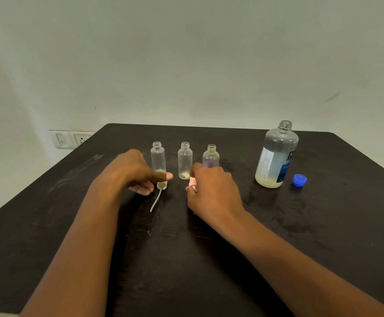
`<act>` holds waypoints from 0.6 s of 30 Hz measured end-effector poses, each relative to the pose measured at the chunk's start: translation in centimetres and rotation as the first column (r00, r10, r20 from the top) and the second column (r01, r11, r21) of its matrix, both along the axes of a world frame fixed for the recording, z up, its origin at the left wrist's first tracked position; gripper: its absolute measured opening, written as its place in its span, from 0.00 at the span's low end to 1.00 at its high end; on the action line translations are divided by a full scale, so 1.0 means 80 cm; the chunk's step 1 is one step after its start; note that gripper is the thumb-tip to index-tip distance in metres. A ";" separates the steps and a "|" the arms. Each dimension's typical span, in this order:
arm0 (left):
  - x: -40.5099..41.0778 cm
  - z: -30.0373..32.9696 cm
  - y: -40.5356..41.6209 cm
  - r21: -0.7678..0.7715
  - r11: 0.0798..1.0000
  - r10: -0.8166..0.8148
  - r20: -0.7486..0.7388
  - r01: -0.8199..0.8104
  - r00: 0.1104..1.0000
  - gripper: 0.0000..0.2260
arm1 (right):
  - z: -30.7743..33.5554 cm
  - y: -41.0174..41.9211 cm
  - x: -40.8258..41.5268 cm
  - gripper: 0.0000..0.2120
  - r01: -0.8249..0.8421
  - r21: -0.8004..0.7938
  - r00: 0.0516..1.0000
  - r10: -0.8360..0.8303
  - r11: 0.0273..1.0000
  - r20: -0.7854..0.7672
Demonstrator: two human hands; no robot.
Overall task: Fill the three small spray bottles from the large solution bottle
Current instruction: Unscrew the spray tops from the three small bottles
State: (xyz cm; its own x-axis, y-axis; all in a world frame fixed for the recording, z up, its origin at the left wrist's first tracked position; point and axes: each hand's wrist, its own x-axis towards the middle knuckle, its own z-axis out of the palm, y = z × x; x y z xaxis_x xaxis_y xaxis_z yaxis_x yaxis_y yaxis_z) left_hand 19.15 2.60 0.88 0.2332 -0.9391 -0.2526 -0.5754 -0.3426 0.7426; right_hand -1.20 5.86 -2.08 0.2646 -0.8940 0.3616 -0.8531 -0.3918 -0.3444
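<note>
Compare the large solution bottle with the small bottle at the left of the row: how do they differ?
The large solution bottle is much taller and wider than the left small bottle. The large one carries a white and blue label; the small one is plain. The large one holds pale liquid at its bottom; the small one looks empty. The large one stands apart on the right; the small one stands by the left hand. Both stand upright, uncapped.

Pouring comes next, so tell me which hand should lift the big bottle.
Right. The big bottle stands uncapped at the table's right side, nearer the right hand; the left hand holds a spray top.
</note>
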 end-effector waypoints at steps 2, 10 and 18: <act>0.000 0.002 0.000 0.019 1.000 -0.018 0.000 0.018 1.000 0.22 | -0.004 -0.002 0.001 0.11 -0.001 -0.016 1.000 0.001 1.000 0.007; -0.003 0.000 -0.005 0.010 1.000 -0.015 -0.012 0.015 1.000 0.15 | -0.004 -0.013 0.006 0.11 0.014 -0.051 0.999 -0.011 0.999 0.049; -0.009 -0.004 -0.007 -0.031 0.999 0.007 0.012 -0.007 1.000 0.16 | -0.005 -0.015 0.006 0.13 0.015 -0.078 0.998 -0.010 0.997 0.063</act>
State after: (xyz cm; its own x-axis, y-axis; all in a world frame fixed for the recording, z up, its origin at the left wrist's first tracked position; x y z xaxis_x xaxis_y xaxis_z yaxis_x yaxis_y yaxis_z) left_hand 18.44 2.01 0.52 0.2429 -0.9448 -0.2201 -0.5823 -0.3235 0.7459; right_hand -0.70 4.63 -2.48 0.2286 -0.8651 0.4465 -0.8359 -0.4095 -0.3654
